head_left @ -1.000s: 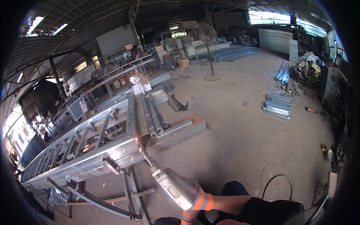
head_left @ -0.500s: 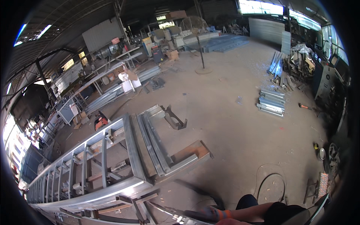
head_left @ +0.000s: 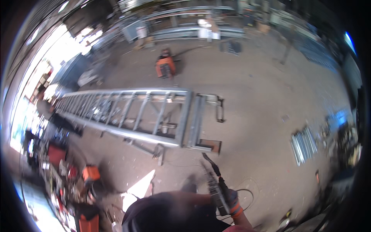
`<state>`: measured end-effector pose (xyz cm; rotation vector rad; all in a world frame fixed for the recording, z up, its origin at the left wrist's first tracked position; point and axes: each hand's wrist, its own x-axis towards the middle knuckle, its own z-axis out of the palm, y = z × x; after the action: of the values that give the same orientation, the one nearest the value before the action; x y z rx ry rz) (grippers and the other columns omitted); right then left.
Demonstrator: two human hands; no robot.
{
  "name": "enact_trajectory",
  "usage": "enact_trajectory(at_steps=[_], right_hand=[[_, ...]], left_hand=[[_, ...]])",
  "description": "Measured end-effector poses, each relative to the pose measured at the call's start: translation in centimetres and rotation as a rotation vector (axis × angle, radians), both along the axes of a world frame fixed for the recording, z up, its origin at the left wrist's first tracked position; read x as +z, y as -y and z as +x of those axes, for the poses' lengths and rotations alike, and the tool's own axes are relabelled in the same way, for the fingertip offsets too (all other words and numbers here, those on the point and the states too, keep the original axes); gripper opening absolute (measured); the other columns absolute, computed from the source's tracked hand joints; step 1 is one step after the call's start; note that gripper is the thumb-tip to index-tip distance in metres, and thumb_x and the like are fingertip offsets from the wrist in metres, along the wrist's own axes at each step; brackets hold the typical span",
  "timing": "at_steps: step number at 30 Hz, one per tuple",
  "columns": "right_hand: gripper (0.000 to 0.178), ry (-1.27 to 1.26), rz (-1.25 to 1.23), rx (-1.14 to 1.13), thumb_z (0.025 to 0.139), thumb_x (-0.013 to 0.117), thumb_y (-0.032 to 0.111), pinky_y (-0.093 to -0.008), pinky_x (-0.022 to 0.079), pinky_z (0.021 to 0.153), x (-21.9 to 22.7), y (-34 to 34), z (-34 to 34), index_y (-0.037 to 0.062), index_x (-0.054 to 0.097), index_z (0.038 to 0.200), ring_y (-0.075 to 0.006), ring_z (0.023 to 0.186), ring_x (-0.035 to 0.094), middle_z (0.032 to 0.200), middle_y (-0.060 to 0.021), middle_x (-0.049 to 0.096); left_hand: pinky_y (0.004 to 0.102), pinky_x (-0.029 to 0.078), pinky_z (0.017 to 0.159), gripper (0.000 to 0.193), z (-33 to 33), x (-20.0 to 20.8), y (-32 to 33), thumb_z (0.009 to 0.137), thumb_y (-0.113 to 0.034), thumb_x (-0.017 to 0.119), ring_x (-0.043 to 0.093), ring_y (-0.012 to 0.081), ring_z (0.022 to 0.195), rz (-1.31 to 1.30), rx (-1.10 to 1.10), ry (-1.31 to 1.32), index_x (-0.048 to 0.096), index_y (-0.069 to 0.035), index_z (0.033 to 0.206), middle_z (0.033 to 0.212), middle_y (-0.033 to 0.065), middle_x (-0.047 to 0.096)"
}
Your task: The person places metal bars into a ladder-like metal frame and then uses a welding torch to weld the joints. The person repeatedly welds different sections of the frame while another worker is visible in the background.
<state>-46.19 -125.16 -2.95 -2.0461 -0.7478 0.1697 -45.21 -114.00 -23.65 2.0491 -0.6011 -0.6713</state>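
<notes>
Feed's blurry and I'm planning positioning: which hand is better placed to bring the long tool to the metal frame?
The right hand, probably: gloved, it grips the long tool, whose far end points toward the metal frame. The left hand can't be made out clearly.

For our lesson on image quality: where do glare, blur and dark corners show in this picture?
All in head view: glare washes out parts of the left side; blur smears the upright pole and softens the handheld tool; corners fall to black.
</notes>
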Motion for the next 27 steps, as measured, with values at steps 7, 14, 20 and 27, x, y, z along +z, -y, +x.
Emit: enact_trajectory(at_steps=[7,14,20,27], right_hand=[[0.039,-0.372,0.315,-0.151,0.092,0.075,0.017,-0.0294,0.051,0.057,6.4,6.3,16.3,0.0107,0.067,0.13,-0.013,0.066,0.064,0.078,0.0005,0.067],[0.046,-0.18,0.554,-0.291,0.105,0.06,0.026,-0.032,0.051,0.057,11.2,11.9,38.2,-0.0004,0.05,0.141,-0.0137,0.063,0.058,0.082,-0.0002,0.057],[0.064,-0.297,0.366,0.101,0.11,0.056,0.039,-0.0329,0.054,0.064,17.6,19.1,56.8,-0.0054,0.042,0.154,-0.0182,0.074,0.06,0.099,-0.0056,0.058],[0.039,-0.459,0.823,0.209,0.108,0.051,0.013,-0.0303,0.05,0.056,15.4,13.4,80.0,-0.0031,0.05,0.143,-0.0119,0.067,0.055,0.087,-0.0067,0.06]], left_hand=[[0.0463,0.049,0.101,0.061,11.2,7.6,4.6,0.087,-0.041,0.078,0.062,0.0369,0.118,-0.218,0.174,0.126,0.059,-0.007,0.134,0.123,0.0155,0.065],[0.0519,0.051,0.093,0.038,26.3,7.8,6.7,0.084,-0.036,0.077,0.067,0.0373,0.104,-0.207,0.522,0.169,0.065,-0.01,0.108,0.102,0.0142,0.071],[0.0531,0.055,0.085,0.036,43.1,8.7,11.4,0.085,-0.037,0.078,0.069,0.0393,0.096,-0.113,0.462,0.336,0.069,-0.013,0.11,0.095,0.0159,0.072],[0.0529,0.055,0.088,0.045,60.9,12.4,6.1,0.082,-0.034,0.082,0.069,0.0418,0.101,-0.116,0.664,0.172,0.068,-0.012,0.118,0.106,0.0193,0.071]])
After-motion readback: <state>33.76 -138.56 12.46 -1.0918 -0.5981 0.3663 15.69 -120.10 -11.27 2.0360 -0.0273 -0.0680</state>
